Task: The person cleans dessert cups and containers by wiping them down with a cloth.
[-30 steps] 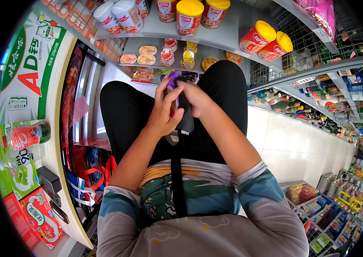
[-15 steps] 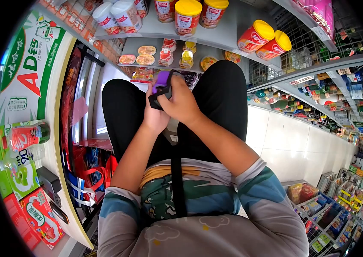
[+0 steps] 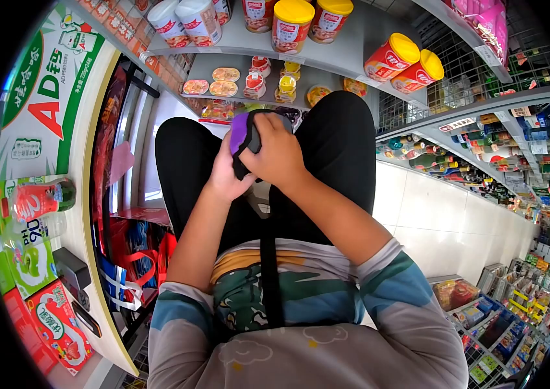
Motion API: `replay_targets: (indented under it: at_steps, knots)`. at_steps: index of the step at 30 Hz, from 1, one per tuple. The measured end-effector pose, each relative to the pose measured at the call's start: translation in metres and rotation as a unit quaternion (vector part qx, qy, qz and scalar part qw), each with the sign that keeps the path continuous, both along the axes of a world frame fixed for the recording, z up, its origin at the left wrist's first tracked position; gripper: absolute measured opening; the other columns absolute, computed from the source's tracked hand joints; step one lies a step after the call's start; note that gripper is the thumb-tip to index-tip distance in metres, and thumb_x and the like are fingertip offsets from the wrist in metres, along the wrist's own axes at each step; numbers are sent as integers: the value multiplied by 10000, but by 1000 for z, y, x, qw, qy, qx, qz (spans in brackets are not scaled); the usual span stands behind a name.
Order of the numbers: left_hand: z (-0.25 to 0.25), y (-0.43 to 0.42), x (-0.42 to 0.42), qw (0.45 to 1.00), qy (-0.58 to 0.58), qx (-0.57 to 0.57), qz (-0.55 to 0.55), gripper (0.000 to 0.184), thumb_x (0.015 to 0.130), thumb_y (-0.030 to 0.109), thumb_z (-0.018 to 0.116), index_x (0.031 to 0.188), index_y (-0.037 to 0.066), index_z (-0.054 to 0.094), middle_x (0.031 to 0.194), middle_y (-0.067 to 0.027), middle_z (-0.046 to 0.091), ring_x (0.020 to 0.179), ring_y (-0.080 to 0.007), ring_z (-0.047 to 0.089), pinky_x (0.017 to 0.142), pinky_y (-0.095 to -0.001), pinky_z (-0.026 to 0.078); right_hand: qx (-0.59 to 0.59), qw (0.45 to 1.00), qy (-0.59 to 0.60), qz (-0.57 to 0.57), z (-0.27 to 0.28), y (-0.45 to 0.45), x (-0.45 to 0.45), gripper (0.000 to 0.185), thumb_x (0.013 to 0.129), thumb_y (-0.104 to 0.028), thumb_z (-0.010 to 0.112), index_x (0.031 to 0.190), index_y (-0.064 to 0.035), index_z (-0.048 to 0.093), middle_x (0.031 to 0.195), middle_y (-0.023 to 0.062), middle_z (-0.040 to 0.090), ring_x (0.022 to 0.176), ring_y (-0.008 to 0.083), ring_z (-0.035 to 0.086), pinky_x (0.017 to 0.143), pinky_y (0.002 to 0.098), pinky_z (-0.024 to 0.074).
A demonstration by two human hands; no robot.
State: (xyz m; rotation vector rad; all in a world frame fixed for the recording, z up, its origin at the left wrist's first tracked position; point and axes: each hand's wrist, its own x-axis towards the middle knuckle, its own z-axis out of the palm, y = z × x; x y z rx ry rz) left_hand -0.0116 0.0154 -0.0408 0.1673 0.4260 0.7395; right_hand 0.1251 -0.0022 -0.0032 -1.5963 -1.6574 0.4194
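Between my knees, a small purple and black object (image 3: 240, 133), which looks soft, is held in both hands. My left hand (image 3: 224, 170) supports it from the left and below, its fingers mostly hidden behind the object. Over its right side my right hand (image 3: 274, 150) is wrapped, fingers curled across the dark part and thumb pressed on the near edge. What the object is, I cannot make out.
Ahead stands a grey shelf (image 3: 346, 61) with yellow-lidded cans (image 3: 292, 26) and small cups (image 3: 254, 84). At left is a counter (image 3: 87, 214) with a bottle (image 3: 41, 200) and drink cartons (image 3: 61, 327). Bottle racks (image 3: 476, 146) line the right.
The purple and black object has turned and shows more of its purple side. My right hand has moved from beside it to over it; my left hand has slipped behind it.
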Motion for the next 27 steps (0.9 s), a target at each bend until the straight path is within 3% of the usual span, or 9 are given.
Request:
replay_targets:
  at_steps: [3, 7, 11, 13, 17, 19, 21, 23, 27]
  knots:
    - [15, -5, 17, 994, 102, -20, 36, 478, 1081, 447, 370, 1443, 150, 468, 1393, -70, 550, 1306, -204, 528, 1097, -407, 427, -23, 997, 71, -34, -9, 6, 0, 486, 803, -292, 734, 1154, 9, 587, 1062, 211, 657, 917, 402, 668, 781, 423, 556]
    - [14, -7, 29, 939, 260, 191, 121, 582, 1098, 478, 291, 1542, 103, 259, 1503, -128, 389, 1414, -244, 389, 1178, -376, 290, -188, 935, 298, -49, -10, 8, 4, 493, 907, -325, 665, 1250, 15, 566, 1026, 188, 685, 946, 277, 685, 807, 369, 532]
    - [9, -4, 26, 760, 440, 457, 141, 553, 1090, 349, 369, 1544, 51, 264, 1506, -183, 355, 1420, -306, 347, 1188, -405, 250, -305, 770, 556, -66, -20, 12, 7, 503, 984, -397, 549, 1271, 15, 547, 1098, 173, 661, 947, 207, 651, 838, 356, 525]
    - [10, -3, 26, 629, 509, 569, 144, 546, 1086, 285, 409, 1544, 24, 266, 1508, -210, 338, 1423, -337, 327, 1193, -420, 230, -322, 777, 537, -68, -23, 16, 16, 494, 1037, -396, 460, 1309, 5, 558, 1115, 149, 671, 959, 212, 658, 857, 347, 524]
    - [11, -2, 28, 603, 540, 575, 120, 518, 1099, 273, 354, 1535, -1, 292, 1545, -197, 336, 1448, -310, 313, 1209, -398, 204, -354, 773, 526, -18, -40, 21, 27, 350, 1061, -295, 435, 1258, -53, 592, 1240, 121, 646, 1090, 212, 630, 949, 342, 489]
    - [8, -3, 32, 629, 542, 544, 125, 528, 1103, 308, 338, 1533, 4, 300, 1545, -192, 343, 1451, -304, 311, 1208, -396, 203, -221, 925, 304, 48, -72, 24, 30, 302, 1024, -233, 488, 1200, -23, 613, 1249, 204, 641, 1035, 291, 673, 918, 356, 506]
    - [5, -2, 33, 654, 542, 512, 129, 539, 1107, 343, 322, 1531, 9, 309, 1544, -186, 350, 1455, -298, 309, 1208, -395, 202, -205, 944, 258, -2, -66, 12, 23, 297, 1000, -213, 504, 1147, 16, 620, 1201, 268, 633, 960, 363, 683, 864, 405, 528]
    - [6, 1, 34, 846, 395, 329, 143, 570, 1100, 425, 311, 1521, 41, 338, 1522, -151, 405, 1413, -272, 395, 1181, -383, 278, -190, 957, 211, -54, -44, 5, 17, 295, 976, -193, 521, 1095, 55, 627, 1152, 333, 625, 885, 436, 692, 811, 453, 549]
    - [10, 5, 20, 989, 81, -26, 123, 455, 1074, 402, 392, 1397, 116, 534, 1387, -59, 585, 1281, -225, 557, 1115, -398, 414, -144, 984, -85, 64, 0, -1, 14, 410, 927, -255, 623, 1166, 76, 592, 1240, 315, 584, 952, 444, 675, 831, 468, 575]
